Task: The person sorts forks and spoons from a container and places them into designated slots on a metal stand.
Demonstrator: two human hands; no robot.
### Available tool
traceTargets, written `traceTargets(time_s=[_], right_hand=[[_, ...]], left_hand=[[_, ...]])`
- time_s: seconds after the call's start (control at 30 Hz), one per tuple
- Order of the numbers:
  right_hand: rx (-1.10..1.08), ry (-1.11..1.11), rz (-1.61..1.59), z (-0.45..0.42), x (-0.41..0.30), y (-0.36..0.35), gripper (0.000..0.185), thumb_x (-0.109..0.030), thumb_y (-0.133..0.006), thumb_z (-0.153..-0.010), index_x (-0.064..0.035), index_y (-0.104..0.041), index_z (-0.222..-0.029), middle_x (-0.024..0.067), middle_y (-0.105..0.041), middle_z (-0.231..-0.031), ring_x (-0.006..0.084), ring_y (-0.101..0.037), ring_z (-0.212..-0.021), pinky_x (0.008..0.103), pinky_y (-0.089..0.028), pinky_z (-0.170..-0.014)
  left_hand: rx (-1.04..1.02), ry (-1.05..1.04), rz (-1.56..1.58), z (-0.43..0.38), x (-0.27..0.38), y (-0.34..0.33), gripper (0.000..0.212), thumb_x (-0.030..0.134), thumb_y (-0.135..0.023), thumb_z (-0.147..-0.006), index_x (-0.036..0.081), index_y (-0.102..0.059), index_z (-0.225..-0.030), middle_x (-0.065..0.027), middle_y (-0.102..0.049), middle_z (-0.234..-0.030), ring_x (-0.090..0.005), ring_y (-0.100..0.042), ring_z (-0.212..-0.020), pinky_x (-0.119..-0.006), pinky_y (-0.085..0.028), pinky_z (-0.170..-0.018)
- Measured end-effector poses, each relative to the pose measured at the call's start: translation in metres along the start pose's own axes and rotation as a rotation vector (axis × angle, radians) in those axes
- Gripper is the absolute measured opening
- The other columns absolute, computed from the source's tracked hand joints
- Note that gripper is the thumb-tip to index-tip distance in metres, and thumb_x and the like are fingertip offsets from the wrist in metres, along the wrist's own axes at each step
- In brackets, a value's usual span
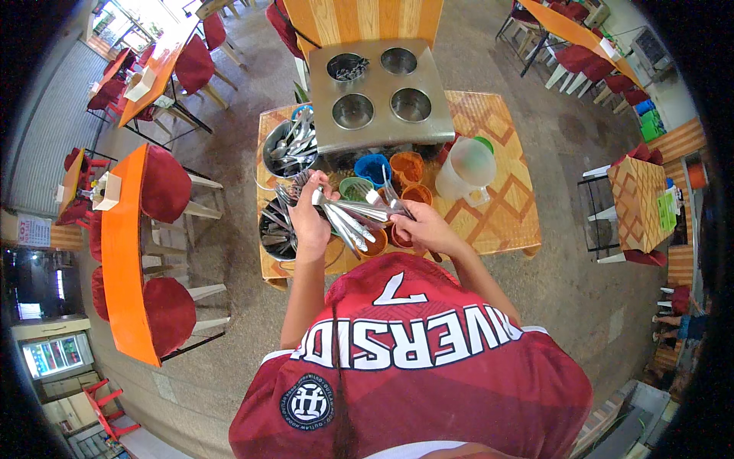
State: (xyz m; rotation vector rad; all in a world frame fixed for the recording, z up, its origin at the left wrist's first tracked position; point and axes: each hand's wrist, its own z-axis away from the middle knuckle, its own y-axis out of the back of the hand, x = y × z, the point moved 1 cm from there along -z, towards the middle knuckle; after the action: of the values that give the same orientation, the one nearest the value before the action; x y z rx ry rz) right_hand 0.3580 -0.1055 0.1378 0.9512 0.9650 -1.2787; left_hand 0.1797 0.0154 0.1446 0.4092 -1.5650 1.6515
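My left hand (312,215) is closed around a bundle of metal forks (350,226), their tines to the upper left and their handles fanned to the lower right. My right hand (424,226) grips a few more forks (393,198), tines up, just right of that bundle. A metal pail (267,150) of spoons and other cutlery stands beyond my left hand. Beside my left wrist is a second container of cutlery (278,232), partly hidden by the hand. Blue (373,167), orange (407,166) and green (351,187) plastic cups stand beneath and beyond the forks.
A stainless steel cutlery holder (381,135) with round wells stands at the table's far side; dark-looking utensils (351,70) fill one well. A translucent plastic pitcher (467,169) is on the patterned tablecloth (504,212) to the right. Orange tables (127,252) and red-covered chairs (166,183) surround the area.
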Motion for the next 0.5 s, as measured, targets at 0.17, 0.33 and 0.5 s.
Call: traceTargets(time_s=[0.17,0.33,0.5], right_hand=[[0.085,0.034,-0.109,-0.004,0.000,-0.001,0.028,-0.017,-0.049,-0.095,-0.0076,-0.058,-0.120,-0.0029,-0.050,-0.062,0.0066,-0.045,-0.050,0.0236,-0.037,-0.047],[0.160,0.433,0.395,-0.009,-0.018,-0.011,0.042,-0.012,-0.051,-0.090,-0.0082,-0.049,-0.132,0.0156,-0.049,-0.095,0.0280,-0.053,-0.086,0.0326,-0.044,-0.078],[0.131,0.486,0.521,-0.015,-0.015,-0.025,0.050,-0.015,-0.051,-0.090,-0.0087,-0.039,-0.138,0.0172,-0.048,-0.103,0.0349,-0.052,-0.095,0.0390,-0.044,-0.083]], left_hand=[[-0.081,-0.025,-0.179,-0.004,-0.005,0.007,0.007,0.010,-0.057,-0.089,0.008,-0.056,-0.094,-0.0016,-0.054,-0.079,-0.0122,-0.048,-0.062,-0.028,-0.044,-0.055],[-0.072,0.064,-0.044,-0.001,-0.019,0.003,0.016,0.019,-0.059,-0.091,0.005,-0.057,-0.098,-0.0010,-0.051,-0.072,-0.0117,-0.050,-0.061,-0.026,-0.046,-0.054],[0.001,0.050,-0.090,0.010,-0.023,-0.014,0.015,0.016,-0.061,-0.090,0.006,-0.058,-0.099,0.0000,-0.053,-0.074,-0.0100,-0.050,-0.062,-0.022,-0.042,-0.056]])
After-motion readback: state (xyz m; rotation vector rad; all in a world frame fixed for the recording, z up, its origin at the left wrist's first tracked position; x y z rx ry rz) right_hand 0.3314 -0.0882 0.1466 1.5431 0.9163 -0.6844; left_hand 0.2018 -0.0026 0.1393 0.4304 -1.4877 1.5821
